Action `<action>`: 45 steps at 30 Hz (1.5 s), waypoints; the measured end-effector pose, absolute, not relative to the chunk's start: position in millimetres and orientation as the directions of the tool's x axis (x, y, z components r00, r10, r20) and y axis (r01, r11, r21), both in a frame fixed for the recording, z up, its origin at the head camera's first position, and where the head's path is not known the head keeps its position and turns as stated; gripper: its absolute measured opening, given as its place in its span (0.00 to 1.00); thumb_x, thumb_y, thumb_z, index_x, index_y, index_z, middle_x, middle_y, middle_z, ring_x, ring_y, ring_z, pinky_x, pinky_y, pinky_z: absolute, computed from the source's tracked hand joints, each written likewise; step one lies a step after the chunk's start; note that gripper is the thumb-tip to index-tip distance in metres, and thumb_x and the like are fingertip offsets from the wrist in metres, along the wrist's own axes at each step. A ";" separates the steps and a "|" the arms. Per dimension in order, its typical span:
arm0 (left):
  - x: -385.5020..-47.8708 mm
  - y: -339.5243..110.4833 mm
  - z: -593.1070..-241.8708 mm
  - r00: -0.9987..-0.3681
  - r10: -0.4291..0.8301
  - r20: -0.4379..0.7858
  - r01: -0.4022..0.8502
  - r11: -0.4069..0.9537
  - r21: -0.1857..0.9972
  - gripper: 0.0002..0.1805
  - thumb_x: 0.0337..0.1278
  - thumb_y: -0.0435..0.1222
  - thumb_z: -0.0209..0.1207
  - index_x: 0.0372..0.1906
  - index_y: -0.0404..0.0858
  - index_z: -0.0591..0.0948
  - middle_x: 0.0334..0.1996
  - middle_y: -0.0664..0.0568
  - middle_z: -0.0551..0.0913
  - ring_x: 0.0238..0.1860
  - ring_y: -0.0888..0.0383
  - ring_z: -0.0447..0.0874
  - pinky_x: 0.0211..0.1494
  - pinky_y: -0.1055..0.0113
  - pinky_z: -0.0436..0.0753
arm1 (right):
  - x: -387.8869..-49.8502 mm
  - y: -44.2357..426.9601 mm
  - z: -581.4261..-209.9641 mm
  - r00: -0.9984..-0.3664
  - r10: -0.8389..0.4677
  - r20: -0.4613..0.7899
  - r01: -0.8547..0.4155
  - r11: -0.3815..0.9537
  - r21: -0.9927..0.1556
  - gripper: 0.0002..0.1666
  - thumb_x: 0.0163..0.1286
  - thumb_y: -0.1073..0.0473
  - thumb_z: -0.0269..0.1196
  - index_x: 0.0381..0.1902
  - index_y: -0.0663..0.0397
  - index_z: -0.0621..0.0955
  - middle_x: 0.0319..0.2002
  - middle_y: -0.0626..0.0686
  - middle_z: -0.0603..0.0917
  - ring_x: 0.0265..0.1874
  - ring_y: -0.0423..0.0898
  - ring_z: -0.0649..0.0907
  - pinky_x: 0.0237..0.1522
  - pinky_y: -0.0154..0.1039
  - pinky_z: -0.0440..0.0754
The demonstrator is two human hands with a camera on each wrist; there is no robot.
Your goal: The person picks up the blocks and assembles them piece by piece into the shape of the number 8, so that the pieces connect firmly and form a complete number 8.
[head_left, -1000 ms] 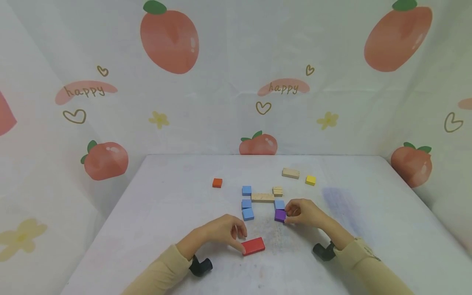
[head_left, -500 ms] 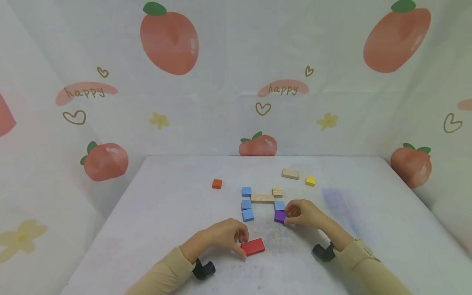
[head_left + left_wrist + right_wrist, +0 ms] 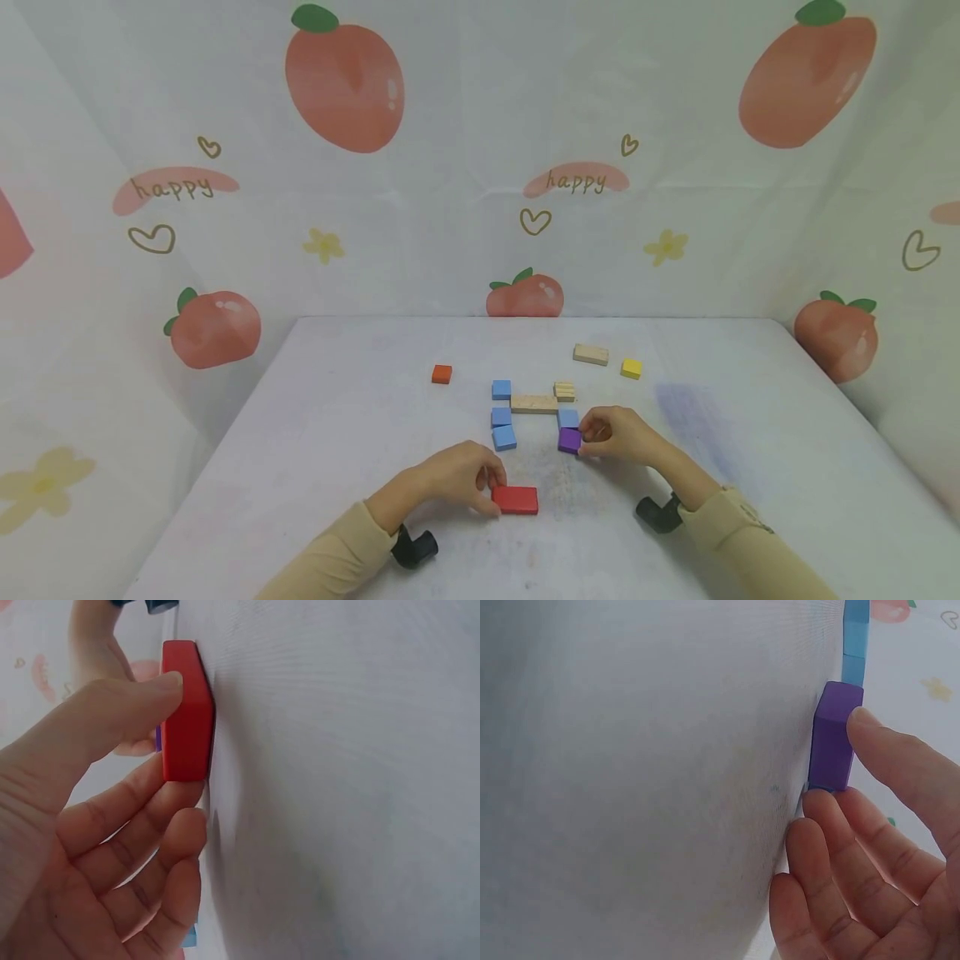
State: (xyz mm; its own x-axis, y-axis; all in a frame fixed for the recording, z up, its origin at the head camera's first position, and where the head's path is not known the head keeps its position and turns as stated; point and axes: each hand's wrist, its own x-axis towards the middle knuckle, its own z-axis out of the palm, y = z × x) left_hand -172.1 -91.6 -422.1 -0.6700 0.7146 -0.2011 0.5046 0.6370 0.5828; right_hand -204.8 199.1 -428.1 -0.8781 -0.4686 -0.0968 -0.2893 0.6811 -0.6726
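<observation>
A flat red rectangular block (image 3: pixel 515 500) lies on the table in the head view. My left hand (image 3: pixel 459 477) pinches its left end, the thumb on the near side and fingers at the far side; the left wrist view shows the thumb pressed on the red face. Farther back, a purple block (image 3: pixel 569 440) touches the near side of a blue block (image 3: pixel 567 418). My right hand (image 3: pixel 621 433) pinches the purple block from the right, thumb at one edge and fingertips at another, as the right wrist view shows. The other right fingers lie loosely curved.
A plain wooden block (image 3: pixel 534 404) joins two columns of small blocks, with blue blocks (image 3: pixel 504 437) on the left and a ridged wooden block (image 3: pixel 564 391) at right. Farther out lie an orange block (image 3: pixel 442 374), a wooden block (image 3: pixel 591 354) and a yellow block (image 3: pixel 632 368).
The red block has turned from a slant to lie nearly straight across. My left hand has shifted slightly to the right and toward me over the second. The right hand has stayed at the purple block.
</observation>
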 end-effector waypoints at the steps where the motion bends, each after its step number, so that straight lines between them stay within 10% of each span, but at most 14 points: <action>1: -172.5 -91.5 -422.8 -0.673 0.713 -0.197 0.510 0.640 0.575 0.13 0.40 0.39 0.72 0.34 0.43 0.83 0.22 0.59 0.77 0.23 0.72 0.67 0.29 0.79 0.70 | -204.6 199.2 -428.0 -0.878 -0.469 -0.097 -0.289 0.680 -0.674 0.15 0.54 0.58 0.70 0.35 0.59 0.78 0.30 0.49 0.82 0.31 0.39 0.79 0.32 0.29 0.77; 45: -193.4 -69.1 -420.7 -0.774 0.631 0.056 0.582 0.674 0.455 0.15 0.44 0.41 0.68 0.41 0.43 0.85 0.35 0.58 0.84 0.34 0.62 0.76 0.36 0.77 0.72 | -205.4 199.6 -428.8 -0.878 -0.469 -0.101 -0.285 0.680 -0.675 0.16 0.53 0.58 0.70 0.36 0.59 0.79 0.31 0.49 0.82 0.30 0.39 0.79 0.31 0.29 0.78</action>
